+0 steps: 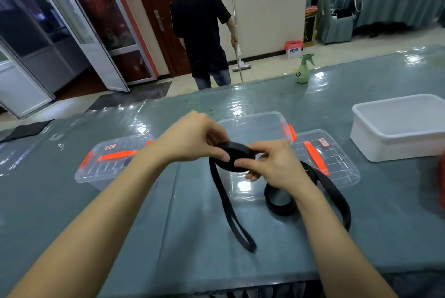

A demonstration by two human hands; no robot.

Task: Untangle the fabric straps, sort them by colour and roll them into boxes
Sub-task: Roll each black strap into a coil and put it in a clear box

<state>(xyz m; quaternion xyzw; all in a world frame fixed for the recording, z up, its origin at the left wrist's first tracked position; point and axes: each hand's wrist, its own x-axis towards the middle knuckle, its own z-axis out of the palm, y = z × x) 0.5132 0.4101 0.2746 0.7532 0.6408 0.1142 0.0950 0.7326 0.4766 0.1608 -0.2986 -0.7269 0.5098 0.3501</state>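
On the left of the grey-green desk (168,225) a clear lidded box (113,160) with orange latches is set, its lid closed and a small label stuck on top; the writing is too small to be read. Just right of it, the left hand (192,139) is raised above the desk, and the left edge of a black strap coil (234,155) is pinched between its thumb and curled fingers. The coil is held nearly flat, its opening facing upward. From its left side a loose tail (231,211) is let down to the desk, its long axis running toward the near edge, where it doubles back in a narrow loop. The right side of the coil is gripped by the right hand (274,165), the thumb laid on the near rim. Behind the hands an open clear box (252,127) is seen, partly hidden by them. A second black coil (280,201) is stood on edge below the right wrist; whether it lies inside that box cannot be told. A loose black loop (337,196) is trailed from it to the right. Further right a clear lid with an orange handle (325,155) is placed, then a white tub (397,129), its interior only partly seen. A red object (441,182) is cut off by the frame's right edge.
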